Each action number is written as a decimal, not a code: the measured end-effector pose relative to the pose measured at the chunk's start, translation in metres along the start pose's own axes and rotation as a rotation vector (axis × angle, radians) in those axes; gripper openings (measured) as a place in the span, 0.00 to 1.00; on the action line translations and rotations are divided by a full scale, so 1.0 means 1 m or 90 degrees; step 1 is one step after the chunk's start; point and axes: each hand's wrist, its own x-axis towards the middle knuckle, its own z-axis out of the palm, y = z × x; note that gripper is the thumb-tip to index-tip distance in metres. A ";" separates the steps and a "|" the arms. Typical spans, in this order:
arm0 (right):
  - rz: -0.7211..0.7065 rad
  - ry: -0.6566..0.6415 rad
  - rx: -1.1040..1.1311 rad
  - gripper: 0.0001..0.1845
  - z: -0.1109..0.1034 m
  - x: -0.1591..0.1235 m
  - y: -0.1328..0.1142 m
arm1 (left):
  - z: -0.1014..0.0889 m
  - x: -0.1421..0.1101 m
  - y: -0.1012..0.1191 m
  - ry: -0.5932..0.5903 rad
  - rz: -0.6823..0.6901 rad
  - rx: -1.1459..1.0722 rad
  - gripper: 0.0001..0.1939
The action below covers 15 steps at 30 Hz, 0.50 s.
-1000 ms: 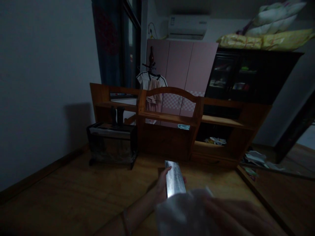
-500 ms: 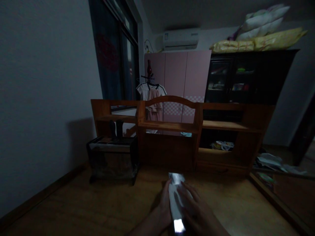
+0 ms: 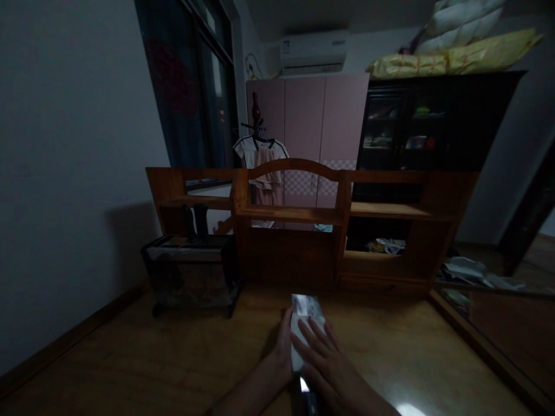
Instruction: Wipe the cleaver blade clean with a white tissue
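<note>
A long shiny metal blade (image 3: 307, 306), like a cleaver, lies over the wooden desk top (image 3: 173, 358) near its front middle. My left hand (image 3: 284, 346) grips it from the left side. My right hand (image 3: 323, 361) lies flat over the blade with fingers stretched out, pressing a pale cloth or paper (image 3: 297, 341) against it. The dim light hides the handle end at the bottom edge.
A wooden desk shelf unit (image 3: 299, 214) stands across the back of the desk. A dark rack or box (image 3: 191, 268) sits at the back left by the wall. Papers (image 3: 468, 271) lie at the right. Pink wardrobe and dark cabinet stand beyond.
My right hand with the pale cloth came down from near the camera onto the blade and now lies along it. The left hand keeps its hold.
</note>
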 end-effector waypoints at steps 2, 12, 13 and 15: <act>0.024 0.017 0.011 0.28 0.003 0.000 0.002 | -0.003 0.001 -0.001 0.049 0.037 -0.001 0.27; 0.081 0.025 0.041 0.26 -0.002 0.001 0.001 | 0.001 0.003 -0.002 -0.027 -0.031 -0.020 0.31; 0.082 0.023 0.042 0.26 -0.004 0.001 0.000 | 0.000 0.003 -0.002 -0.026 -0.035 -0.018 0.31; 0.082 0.018 0.048 0.27 -0.006 0.000 -0.002 | 0.001 0.003 -0.001 -0.019 -0.043 -0.012 0.32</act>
